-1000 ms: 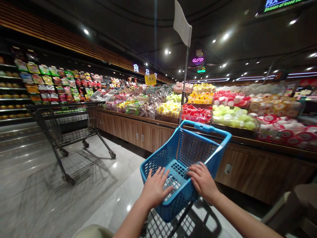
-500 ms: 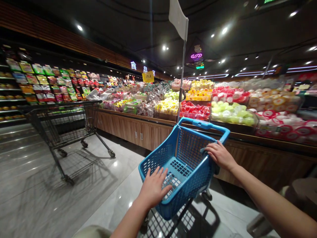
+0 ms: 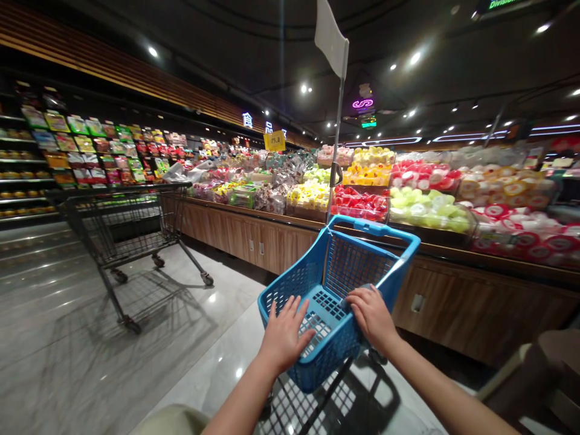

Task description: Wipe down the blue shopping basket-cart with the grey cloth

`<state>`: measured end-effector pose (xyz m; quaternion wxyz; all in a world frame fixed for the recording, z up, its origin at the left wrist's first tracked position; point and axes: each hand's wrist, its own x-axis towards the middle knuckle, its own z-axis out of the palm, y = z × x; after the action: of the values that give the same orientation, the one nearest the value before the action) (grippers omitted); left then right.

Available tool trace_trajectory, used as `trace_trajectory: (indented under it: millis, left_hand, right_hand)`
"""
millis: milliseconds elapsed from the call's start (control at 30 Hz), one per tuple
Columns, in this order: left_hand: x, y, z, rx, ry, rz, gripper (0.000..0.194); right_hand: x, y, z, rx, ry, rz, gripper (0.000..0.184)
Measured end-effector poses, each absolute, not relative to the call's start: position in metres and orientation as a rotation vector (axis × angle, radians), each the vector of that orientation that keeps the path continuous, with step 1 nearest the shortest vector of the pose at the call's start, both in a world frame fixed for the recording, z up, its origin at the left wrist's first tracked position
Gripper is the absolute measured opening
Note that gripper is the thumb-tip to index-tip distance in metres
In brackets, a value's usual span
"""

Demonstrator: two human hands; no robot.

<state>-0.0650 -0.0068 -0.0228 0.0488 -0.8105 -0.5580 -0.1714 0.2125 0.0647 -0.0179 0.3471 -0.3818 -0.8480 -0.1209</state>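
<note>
A small blue plastic basket (image 3: 376,228) sits on a wheeled frame right in front of me. A thin pole (image 3: 338,133) with a white flag (image 3: 330,39) rises from its far side. My left hand (image 3: 283,335) lies flat on the basket's near rim, fingers spread, holding nothing. My right hand (image 3: 374,317) rests on the right rim near the same corner, fingers closed over a dark grey cloth (image 3: 362,289) that barely shows under them. The basket has nothing in it.
A long wooden counter (image 3: 254,241) with bins of wrapped sweets (image 3: 426,208) runs behind the basket, and a yellow price tag (image 3: 274,141) stands above it. An unattended black wire trolley (image 3: 122,223) stands at the left on the glossy floor. Snack shelves (image 3: 81,151) line the far left wall.
My right hand with the cloth slid up the basket's right rim toward the far handle, then came back down to the near corner. My left hand stayed on the near rim.
</note>
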Motion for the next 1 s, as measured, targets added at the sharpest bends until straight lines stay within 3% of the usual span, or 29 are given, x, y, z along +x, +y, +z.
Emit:
trace_trajectory:
  millis: [200,433,667,1000]
  left_hand:
    - [-0.06,-0.011,-0.02,-2.463,-1.796,-0.53,0.071]
    - [-0.072,-0.014,-0.012,-2.575,-1.679,-0.361,0.071]
    - [-0.105,0.004,-0.007,-2.61,-1.627,-0.315,0.052]
    - [-0.06,-0.036,-0.012,-2.655,-1.611,-0.385,0.072]
  right_hand:
    - [0.174,0.026,-0.03,-0.865,-2.237,-0.195,0.026]
    - [0.192,0.039,-0.021,-0.753,-2.376,-0.15,0.023]
    - [0.217,0.061,-0.015,-0.735,-2.394,-0.117,0.024]
    - [0.251,0.07,-0.016,-0.82,-2.346,-0.04,0.029]
